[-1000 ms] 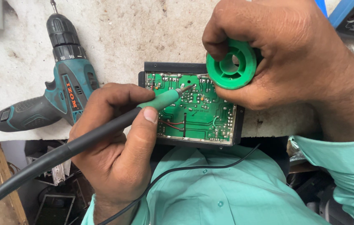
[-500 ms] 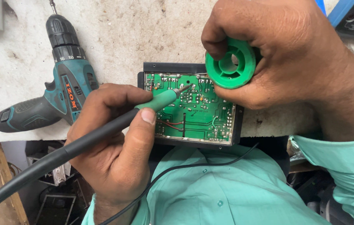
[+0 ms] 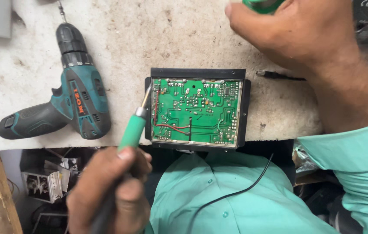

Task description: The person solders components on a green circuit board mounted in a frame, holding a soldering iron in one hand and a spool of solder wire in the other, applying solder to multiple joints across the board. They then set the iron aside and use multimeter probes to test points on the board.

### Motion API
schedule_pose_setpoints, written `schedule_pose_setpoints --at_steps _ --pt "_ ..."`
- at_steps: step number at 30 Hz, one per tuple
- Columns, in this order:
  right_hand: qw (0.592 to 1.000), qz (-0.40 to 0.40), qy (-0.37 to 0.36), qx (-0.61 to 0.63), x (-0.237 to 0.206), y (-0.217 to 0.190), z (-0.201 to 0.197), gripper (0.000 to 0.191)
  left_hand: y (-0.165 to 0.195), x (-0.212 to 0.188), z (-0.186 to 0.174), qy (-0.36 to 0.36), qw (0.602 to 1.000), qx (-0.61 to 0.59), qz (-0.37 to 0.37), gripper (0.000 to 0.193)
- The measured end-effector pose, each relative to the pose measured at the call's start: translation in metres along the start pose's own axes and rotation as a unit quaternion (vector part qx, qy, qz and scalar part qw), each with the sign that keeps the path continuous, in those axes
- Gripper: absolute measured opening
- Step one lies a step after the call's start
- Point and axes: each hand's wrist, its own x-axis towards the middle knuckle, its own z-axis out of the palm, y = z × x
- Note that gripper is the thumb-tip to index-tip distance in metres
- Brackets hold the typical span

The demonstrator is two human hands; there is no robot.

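Note:
A green circuit board (image 3: pixel 197 110) lies in a black frame (image 3: pixel 245 110) at the near edge of the worn white bench. My left hand (image 3: pixel 108 190) grips a green-handled soldering iron (image 3: pixel 132 130); its tip points up beside the board's left edge, off the board. My right hand (image 3: pixel 292 32) is raised over the back of the bench and holds a green solder spool (image 3: pixel 262 4), mostly cut off by the top of the view.
A teal and black cordless drill (image 3: pixel 69 97) lies on the bench to the left. A black plug and cable (image 3: pixel 275 76) rest behind the board. A thin black wire (image 3: pixel 231 193) crosses my green shirt. Clutter sits below the bench at left.
My left hand pulled the soldering iron back off the board toward me and to the left. My right hand lifted the solder spool away from the board toward the back.

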Motion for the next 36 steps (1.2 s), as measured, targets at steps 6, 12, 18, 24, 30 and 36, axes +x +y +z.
schedule_pose_setpoints --at_steps 6,12,18,24,30,36 --pt "0.996 0.026 -0.084 -0.002 0.012 0.002 0.006 0.018 0.003 -0.025 -0.009 -0.025 0.982 0.158 0.101 0.031" --pt "0.981 -0.188 -0.005 -0.05 0.024 -0.005 0.008 0.033 0.005 -0.037 -0.01 -0.043 0.976 0.152 0.148 0.052" --pt "0.952 -0.27 0.062 -0.127 0.026 -0.046 -0.02 0.03 0.017 -0.047 -0.013 -0.057 0.97 0.157 0.176 0.056" --pt "0.953 -0.267 0.02 -0.143 -0.019 -0.12 -0.077 0.023 0.024 -0.058 -0.016 -0.063 0.978 0.114 0.166 0.059" --pt "0.94 0.092 -0.292 0.149 -0.129 -0.155 -0.065 0.067 0.022 -0.061 -0.001 -0.097 0.973 0.088 0.192 0.052" --pt "0.799 0.338 -0.16 0.471 -0.211 -0.166 -0.012 0.037 0.023 -0.059 0.005 -0.197 0.963 0.049 0.18 0.053"
